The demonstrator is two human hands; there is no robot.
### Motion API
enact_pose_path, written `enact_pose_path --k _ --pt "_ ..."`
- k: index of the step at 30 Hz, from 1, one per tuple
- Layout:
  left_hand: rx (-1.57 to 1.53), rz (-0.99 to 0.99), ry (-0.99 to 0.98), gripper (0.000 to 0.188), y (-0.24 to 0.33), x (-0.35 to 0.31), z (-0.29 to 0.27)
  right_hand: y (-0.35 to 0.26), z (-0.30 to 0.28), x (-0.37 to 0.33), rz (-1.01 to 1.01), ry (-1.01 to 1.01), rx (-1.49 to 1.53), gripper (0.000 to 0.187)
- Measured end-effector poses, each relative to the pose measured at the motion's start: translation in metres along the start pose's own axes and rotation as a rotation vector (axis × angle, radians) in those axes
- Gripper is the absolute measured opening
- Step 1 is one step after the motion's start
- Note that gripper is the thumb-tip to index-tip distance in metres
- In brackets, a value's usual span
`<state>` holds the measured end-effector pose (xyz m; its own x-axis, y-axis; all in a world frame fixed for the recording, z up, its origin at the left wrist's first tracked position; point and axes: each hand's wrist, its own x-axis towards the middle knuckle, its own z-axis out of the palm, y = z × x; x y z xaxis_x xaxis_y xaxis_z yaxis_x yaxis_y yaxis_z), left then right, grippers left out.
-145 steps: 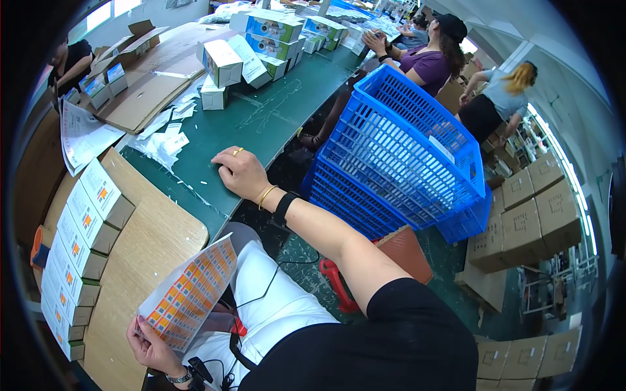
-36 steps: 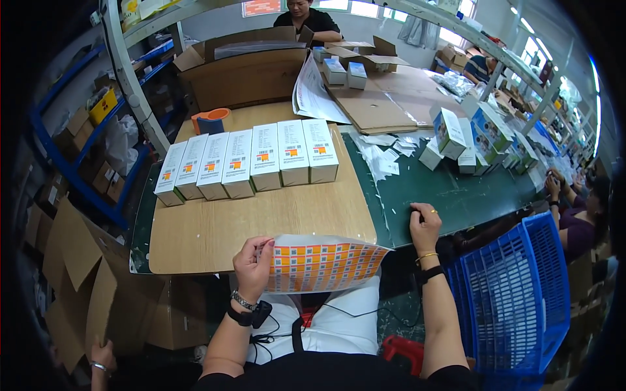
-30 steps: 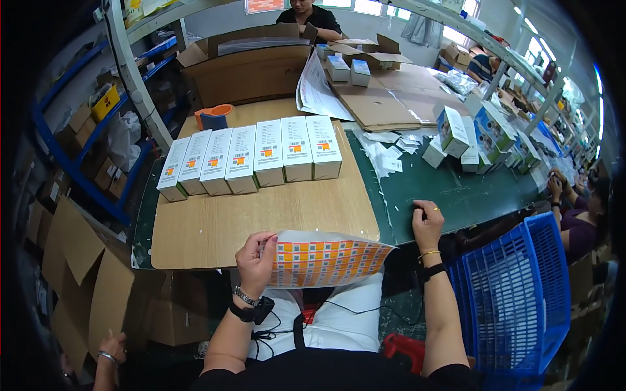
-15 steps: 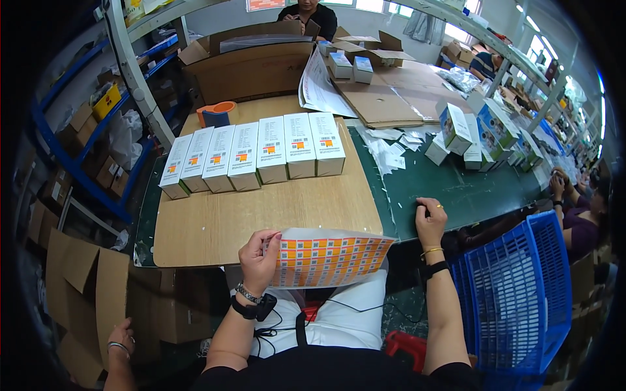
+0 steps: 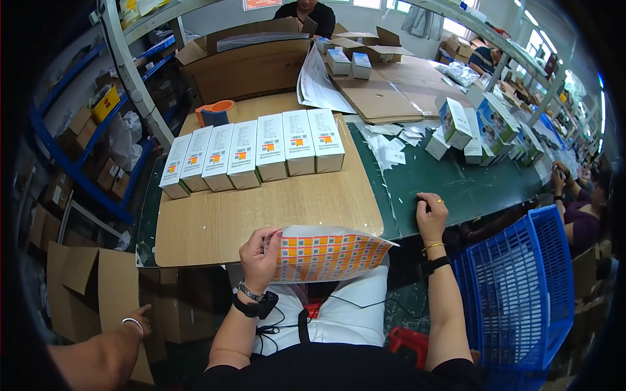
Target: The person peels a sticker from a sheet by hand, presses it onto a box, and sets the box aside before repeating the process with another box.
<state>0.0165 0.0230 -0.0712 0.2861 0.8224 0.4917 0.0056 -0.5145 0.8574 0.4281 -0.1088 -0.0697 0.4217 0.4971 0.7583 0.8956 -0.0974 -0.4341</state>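
Observation:
My left hand [image 5: 261, 255] grips the left edge of a sheet of orange and white square stickers [image 5: 326, 253], thumb on top. The sheet sags over my lap at the table's front edge, its right end loose. My right hand [image 5: 432, 212] rests on the green table's edge with fingers curled in; nothing shows in it. Beyond the sheet, several white boxes [image 5: 244, 156] stand in a row on the wooden board [image 5: 274, 212], each with an orange sticker on its upper face.
An orange tape dispenser [image 5: 215, 113] sits behind the row. More boxes [image 5: 456, 124] and paper scraps [image 5: 391, 153] lie on the green tabletop [image 5: 437, 179]. A blue basket [image 5: 512, 293] stands at my right. Another person's hand [image 5: 140, 320] is by a cardboard carton [image 5: 117, 287], lower left.
The other person's hand and forearm at lower left have come further in, fingers now stretched out beside the carton. My hands and the sheet have hardly moved.

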Motion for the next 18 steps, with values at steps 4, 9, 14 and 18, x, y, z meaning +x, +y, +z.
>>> enact_pose_path --k 4,9,14,18 --pt "0.029 0.008 -0.004 0.01 -0.0018 -0.0004 -0.001 -0.0011 -0.0004 -0.0008 -0.005 0.005 0.004 0.014" --pt "0.04 0.013 -0.007 0.011 -0.0019 0.0 -0.0003 -0.0012 -0.0011 0.0009 -0.001 0.006 0.006 0.014" --pt "0.04 0.002 -0.005 0.011 -0.0028 -0.0004 -0.0002 -0.0005 -0.0004 0.0005 -0.003 0.009 0.015 0.014" --pt "0.038 -0.006 -0.001 0.011 -0.0016 0.0001 0.0011 0.0005 -0.0008 0.0005 -0.008 0.012 0.018 0.014"
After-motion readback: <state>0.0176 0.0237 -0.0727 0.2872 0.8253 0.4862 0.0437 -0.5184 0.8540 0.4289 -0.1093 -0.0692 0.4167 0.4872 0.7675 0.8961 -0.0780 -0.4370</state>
